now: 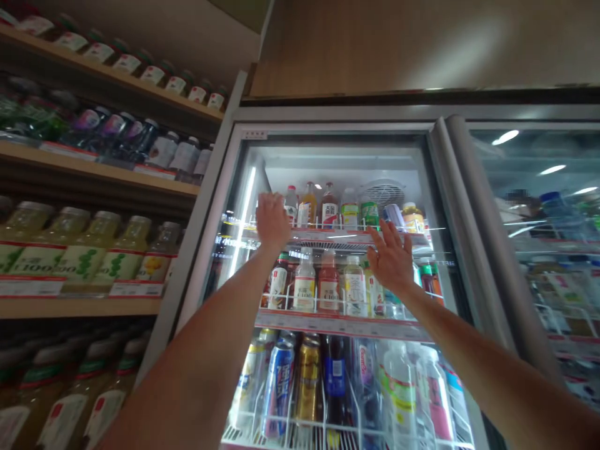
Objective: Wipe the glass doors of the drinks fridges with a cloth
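Observation:
Both my arms reach up in front of the glass door [347, 140] of a lit drinks cooler. My left hand [272, 220] is raised at the left of the top shelf, fingers up and nothing seen in it. Right of it, my right hand [392, 253] has its fingers spread and holds nothing, in front of the gap between the top and middle shelves. Whether either palm touches the glass I cannot tell. Behind the hands stand an orange drink bottle [307, 207], a red-labelled dark bottle [329, 209] and a pinkish juice bottle [329, 284].
Cans, including a blue can [279, 387] and a gold can [308, 381], stand in a white wire rack on the lower shelf. A vertical door frame [473, 237] separates a second cooler door. At left, wooden shelves [84, 306] carry rows of bottles.

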`<state>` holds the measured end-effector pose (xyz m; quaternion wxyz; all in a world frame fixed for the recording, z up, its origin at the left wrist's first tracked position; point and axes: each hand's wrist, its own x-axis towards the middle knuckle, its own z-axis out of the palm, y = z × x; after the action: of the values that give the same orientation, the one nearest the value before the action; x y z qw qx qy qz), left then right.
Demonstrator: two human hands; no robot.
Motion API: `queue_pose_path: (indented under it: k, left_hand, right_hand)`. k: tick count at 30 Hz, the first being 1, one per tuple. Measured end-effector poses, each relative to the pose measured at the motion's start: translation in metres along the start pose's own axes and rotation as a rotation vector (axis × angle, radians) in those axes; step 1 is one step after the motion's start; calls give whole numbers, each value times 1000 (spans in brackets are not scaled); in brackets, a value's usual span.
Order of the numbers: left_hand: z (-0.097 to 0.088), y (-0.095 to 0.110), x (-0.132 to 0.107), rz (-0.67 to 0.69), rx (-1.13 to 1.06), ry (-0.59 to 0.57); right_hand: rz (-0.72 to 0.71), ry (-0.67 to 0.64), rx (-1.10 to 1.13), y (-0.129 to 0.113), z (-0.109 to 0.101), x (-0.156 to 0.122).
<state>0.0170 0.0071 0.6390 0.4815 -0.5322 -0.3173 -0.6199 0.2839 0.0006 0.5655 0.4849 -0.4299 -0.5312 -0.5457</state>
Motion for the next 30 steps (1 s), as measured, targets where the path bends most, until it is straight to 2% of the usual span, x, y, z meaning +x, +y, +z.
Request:
queue_pose_path:
  k: [3, 5, 7, 10, 11, 13, 14, 16, 18, 19, 20, 23, 25, 26, 28, 30]
  left_hand:
    - [10, 29, -16, 179, -13, -113]
    - [9, 31, -20, 248, -23, -162]
    - [1, 16, -19, 177, -10, -133]
    - [-12, -8, -19, -24, 32, -26]
    - [-12, -8, -22, -69, 43, -2]
    - [-8, 8, -34, -76, 51, -2]
    - [-5, 20, -42, -31, 45, -28]
    - [0, 40, -55, 175, 4, -144]
    - [-2, 40, -61, 319, -34, -235]
    - [-6, 32, -62, 318, -40, -241]
    - [-11, 21, -61, 262, -36, -212]
    - [-22, -7, -61, -61, 14, -11]
    - [-23, -7, -68, -161, 33, 54]
    - [-22, -2, -73, -131, 26, 34]
    - [-22, 7, -84, 68, -14, -94]
    - [-27, 5, -91, 249, -50, -207]
  right_hand:
    - [-2, 15, 13, 1, 0, 0]
    - [-8, 26, 24, 1, 1, -1]
    - [-12, 30, 35, 2, 2, -1]
    - [-17, 31, 62, 3, 4, -1]
    - [-18, 34, 75, 3, 5, -1]
    - [-13, 44, 101, 3, 5, -1]
    - [-13, 44, 110, 3, 5, -1]
    - [-7, 38, 116, 3, 4, -1]
    - [-3, 31, 112, 2, 2, -1]
    - [-3, 32, 108, 2, 1, -1]
    - [-3, 36, 103, 1, 1, -1]
    - [-1, 54, 90, -1, 0, -2]
    - [7, 59, 95, -1, 1, -3]
    - [9, 58, 103, -1, 1, -3]
    - [12, 57, 125, 0, 1, -4]
    - [9, 57, 146, 0, 0, -3]
